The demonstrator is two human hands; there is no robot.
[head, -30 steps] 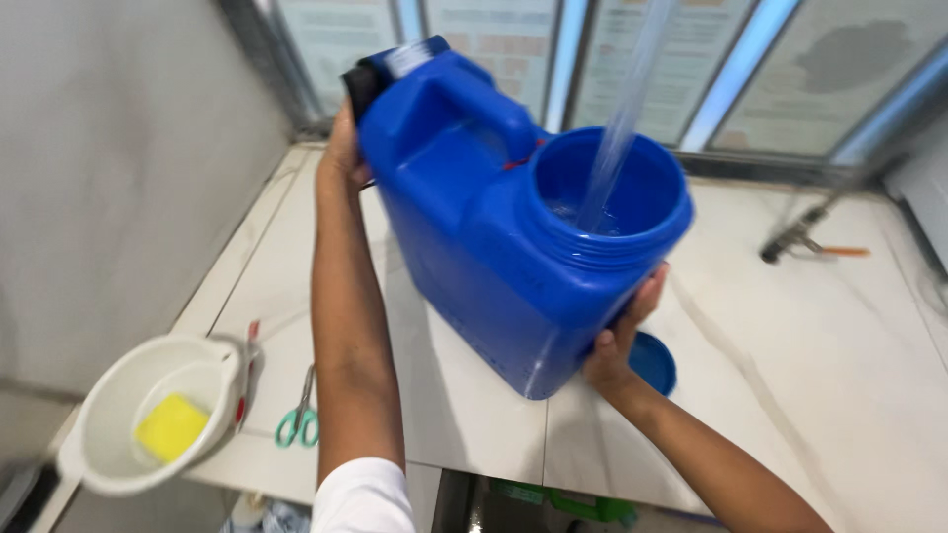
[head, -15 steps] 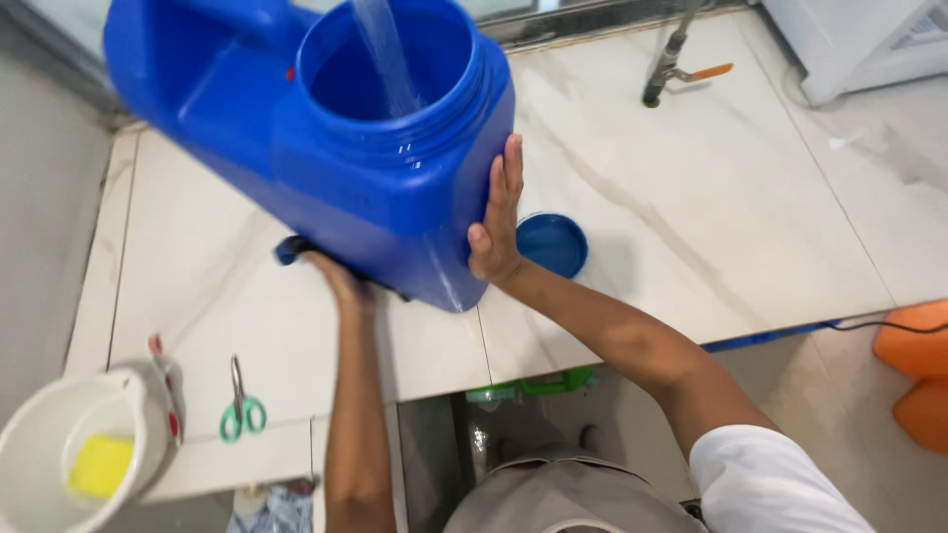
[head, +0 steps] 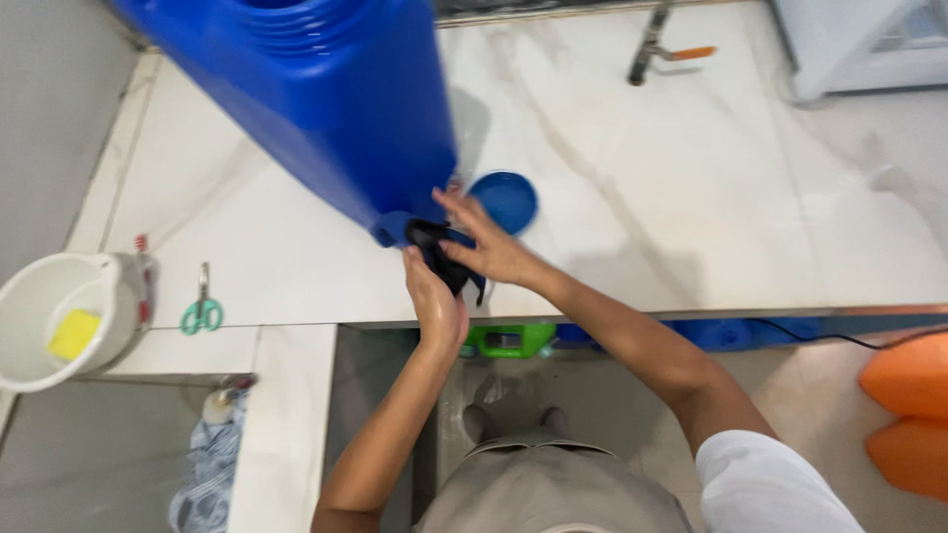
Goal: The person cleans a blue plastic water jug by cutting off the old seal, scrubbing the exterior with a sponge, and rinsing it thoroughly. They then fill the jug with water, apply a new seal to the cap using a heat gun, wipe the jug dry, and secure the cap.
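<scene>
Glossy blue plastic jug, upper left of the frame. Smooth, polished marble-look counter across the middle. White plastic bowl at the left edge holds a matt yellow sponge. Metal tap at the top.

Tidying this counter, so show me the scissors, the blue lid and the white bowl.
scissors [head: 201, 311], head view, green handles.
blue lid [head: 506, 201], head view, middle of its round face.
white bowl [head: 99, 286], head view, near rim.

head camera, looking steeply down, close

pale marble counter, grey wall
</scene>
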